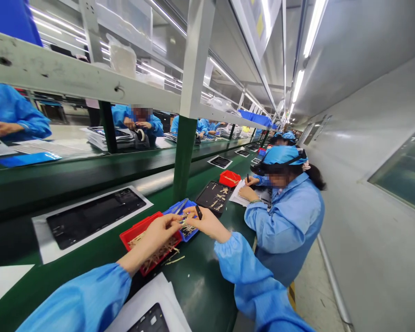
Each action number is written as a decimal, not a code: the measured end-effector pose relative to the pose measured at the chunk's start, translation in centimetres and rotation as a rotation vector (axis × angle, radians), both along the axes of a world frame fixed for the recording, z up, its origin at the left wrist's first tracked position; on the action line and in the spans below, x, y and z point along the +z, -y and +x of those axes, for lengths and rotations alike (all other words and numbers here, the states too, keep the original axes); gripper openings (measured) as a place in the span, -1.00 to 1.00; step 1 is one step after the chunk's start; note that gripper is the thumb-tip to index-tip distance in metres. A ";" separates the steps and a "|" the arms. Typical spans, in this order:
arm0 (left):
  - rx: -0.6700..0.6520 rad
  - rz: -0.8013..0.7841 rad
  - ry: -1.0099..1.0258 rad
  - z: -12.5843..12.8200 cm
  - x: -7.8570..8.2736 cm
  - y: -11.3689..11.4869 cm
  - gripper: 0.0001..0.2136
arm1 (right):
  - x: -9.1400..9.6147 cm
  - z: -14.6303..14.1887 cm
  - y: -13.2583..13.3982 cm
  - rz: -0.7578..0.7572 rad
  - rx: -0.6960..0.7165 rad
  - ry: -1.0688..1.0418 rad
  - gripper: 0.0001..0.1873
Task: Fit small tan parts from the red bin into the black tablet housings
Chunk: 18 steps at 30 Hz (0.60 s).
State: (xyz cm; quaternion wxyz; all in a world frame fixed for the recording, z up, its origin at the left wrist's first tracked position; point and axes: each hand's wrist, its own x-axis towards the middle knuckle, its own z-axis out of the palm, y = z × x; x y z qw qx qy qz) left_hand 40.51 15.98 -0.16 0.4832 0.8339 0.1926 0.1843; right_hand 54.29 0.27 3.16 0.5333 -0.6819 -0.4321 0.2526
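My left hand (pixel 163 234) is closed in a pinch above the red bin (pixel 127 240), which contains many thin beige strips. Its fingertips meet those of my right hand over the blue bin (pixel 192 236); a small piece seems to be between them, too small to name. My right hand (pixel 207 224) is closed around a slim black pen-like tool (pixel 198 212), whose end sticks up past the fingers. Small light and dark parts lie in the blue bin, and what looks like tweezers (pixel 180 205) rests at its back. A few loose strips (pixel 175 259) lie beside the red bin.
A black panel (pixel 97 216) on a white sheet lies to the left, another panel (pixel 150 320) on paper in front. A green post (pixel 183 159) rises behind the bins. A black tray (pixel 212 196) stands beyond them. A co-worker (pixel 283 216) sits close on the right.
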 end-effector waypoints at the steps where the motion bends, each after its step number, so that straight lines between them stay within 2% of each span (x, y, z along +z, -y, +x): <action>1: -0.001 -0.026 0.023 -1.0 -0.1 0.1 -0.60 | -0.3 -0.7 -0.3 0.030 0.002 -0.088 -0.68; 3: 0.010 -0.056 0.074 -2.7 -0.2 0.3 -0.54 | -0.8 -2.0 -0.9 0.047 0.025 -0.252 -0.62; 6: 0.070 -0.046 0.135 -4.5 0.0 0.9 -0.53 | -1.5 -3.8 -1.7 0.044 0.091 -0.308 -0.59; 12: 0.158 0.194 0.162 -6.7 1.1 1.6 -0.63 | -1.5 -5.8 -2.2 0.142 0.059 -0.047 -0.69; 18: 0.064 0.417 0.161 -7.1 2.3 1.5 -0.64 | -1.5 -6.1 -1.8 0.156 -0.010 0.143 -0.81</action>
